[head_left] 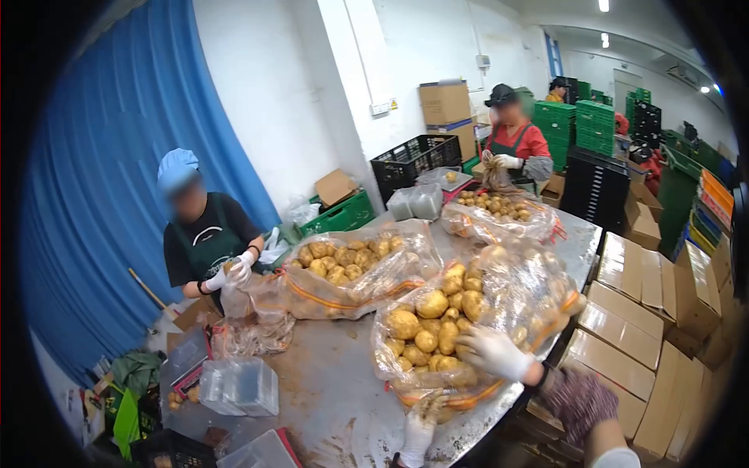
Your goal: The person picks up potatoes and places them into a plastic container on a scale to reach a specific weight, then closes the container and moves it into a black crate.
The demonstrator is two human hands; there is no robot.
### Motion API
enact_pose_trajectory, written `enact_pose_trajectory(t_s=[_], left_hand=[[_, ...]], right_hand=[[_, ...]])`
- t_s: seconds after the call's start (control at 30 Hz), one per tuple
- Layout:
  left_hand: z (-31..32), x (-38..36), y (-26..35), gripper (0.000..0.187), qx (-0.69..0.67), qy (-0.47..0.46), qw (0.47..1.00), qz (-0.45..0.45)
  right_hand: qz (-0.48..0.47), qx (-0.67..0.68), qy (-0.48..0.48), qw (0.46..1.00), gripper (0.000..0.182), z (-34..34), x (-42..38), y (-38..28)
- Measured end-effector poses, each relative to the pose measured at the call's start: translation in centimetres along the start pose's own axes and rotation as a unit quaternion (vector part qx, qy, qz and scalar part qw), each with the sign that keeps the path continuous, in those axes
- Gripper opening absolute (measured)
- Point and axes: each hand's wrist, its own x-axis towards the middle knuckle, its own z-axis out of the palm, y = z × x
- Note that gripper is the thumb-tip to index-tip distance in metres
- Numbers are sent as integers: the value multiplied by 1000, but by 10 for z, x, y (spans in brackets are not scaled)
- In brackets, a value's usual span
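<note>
On the metal table in front of me lies a clear plastic bag (519,290) with orange stripes, its mouth open on a heap of potatoes (431,306). My right hand (499,353), in a white glove, reaches over the bag's near right side with its fingers stretched out onto the potatoes. Beside the bag's near edge is my left hand (419,430), in a soiled white glove, its fingers extended and close to the plastic. I see nothing held in either hand, though the right fingertips are partly hidden.
Across the metal table (331,382), two people (211,234) (515,140) handle things beside other potato bags (355,273) (499,214). Clear plastic boxes (240,386) stand at near left. Cardboard boxes (616,335) line the right side; green crates (595,125) are stacked behind.
</note>
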Motion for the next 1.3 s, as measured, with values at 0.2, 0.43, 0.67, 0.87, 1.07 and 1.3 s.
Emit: enact_pose_trajectory(t_s=[0.2,0.43,0.67,0.87,1.07,1.3], left_hand=[[-21,-6,-15,27,-36,62,994,-79],[-44,-44,23,39,-184,77,976,-89],[-71,-54,24,58,-464,-43,881,-86],[-110,-92,26,72,-470,81,864,-160],[-141,-128,35,74,-448,71,885,-103],[-150,-150,23,77,-390,168,895,-140]], right_hand=[[-25,-119,-130,984,65,118,136,26],[96,-6,-169,981,77,81,124,19],[-102,179,-173,963,77,-2,44,-115],[-24,255,-83,963,52,56,0,-174],[-3,318,-69,946,42,84,-8,-211],[-76,308,-160,935,32,116,-7,-223]])
